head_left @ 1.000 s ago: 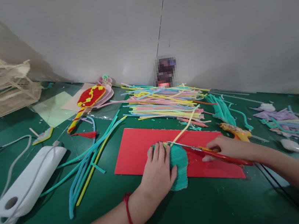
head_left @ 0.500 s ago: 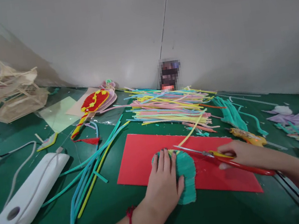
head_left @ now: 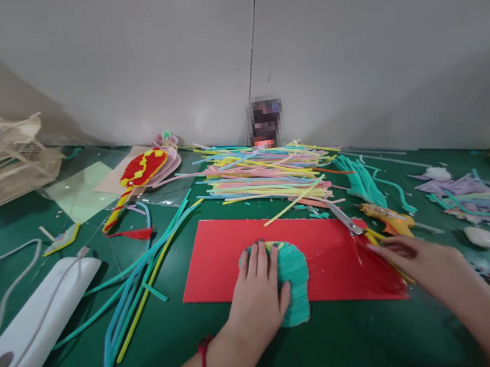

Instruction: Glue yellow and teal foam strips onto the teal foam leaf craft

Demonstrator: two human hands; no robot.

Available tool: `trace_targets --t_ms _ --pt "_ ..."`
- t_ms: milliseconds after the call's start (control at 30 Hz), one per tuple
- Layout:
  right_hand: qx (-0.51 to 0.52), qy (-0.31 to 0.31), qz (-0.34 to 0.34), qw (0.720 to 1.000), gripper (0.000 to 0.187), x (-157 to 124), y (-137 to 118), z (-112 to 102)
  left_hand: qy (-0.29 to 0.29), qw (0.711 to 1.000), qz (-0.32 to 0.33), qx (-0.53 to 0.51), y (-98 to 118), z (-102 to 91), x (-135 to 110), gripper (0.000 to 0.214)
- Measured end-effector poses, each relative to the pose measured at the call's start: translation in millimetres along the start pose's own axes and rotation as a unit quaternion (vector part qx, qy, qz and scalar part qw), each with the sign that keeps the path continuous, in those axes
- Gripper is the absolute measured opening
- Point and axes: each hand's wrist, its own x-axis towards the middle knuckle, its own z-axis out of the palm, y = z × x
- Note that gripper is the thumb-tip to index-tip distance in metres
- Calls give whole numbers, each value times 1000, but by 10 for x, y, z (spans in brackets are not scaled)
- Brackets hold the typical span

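My left hand (head_left: 256, 297) lies flat, fingers together, pressing a teal ribbed foam piece (head_left: 297, 276) onto a red sheet (head_left: 222, 253). A yellow edging runs along the teal piece's top. My right hand (head_left: 420, 259) is at the sheet's right end, fingers over the red and yellow handles of the scissors (head_left: 351, 224). The blades point away to the upper left and rest low on the sheet's far right corner. A loose yellow strip (head_left: 296, 202) lies just beyond the sheet's far edge.
A heap of coloured foam strips (head_left: 266, 174) lies behind the sheet. An orange glue gun (head_left: 389, 221) sits right of the scissors. Long teal and yellow strips (head_left: 147, 264), a white device (head_left: 32, 326) with cables and a red ornament (head_left: 142, 168) are to the left.
The scissors left the teal piece and swung right, blades now pointing away. The yellow strip is no longer joined to the teal piece and lies beyond the sheet. My left hand stayed put.
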Motion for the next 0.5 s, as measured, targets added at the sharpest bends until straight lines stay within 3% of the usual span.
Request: trace_targets --t_ms 100,167,267,333,500 --pt "35 32 21 999 43 -40 -251 -83 -5 1000 -7 -11 -3 -2 6 53" --pt "115 25 -33 992 38 -60 -513 -36 -5 1000 -9 -17 -2 -3 9 53" --pt "217 1 -138 967 30 -130 -935 217 -3 1000 -8 -26 3 -5 9 52" --pt "241 42 -167 955 27 -212 -1157 425 -4 1000 -10 -28 6 -12 7 51" --pt "225 72 -208 949 25 -379 -1357 709 -9 999 -13 -34 -6 -47 5 49"
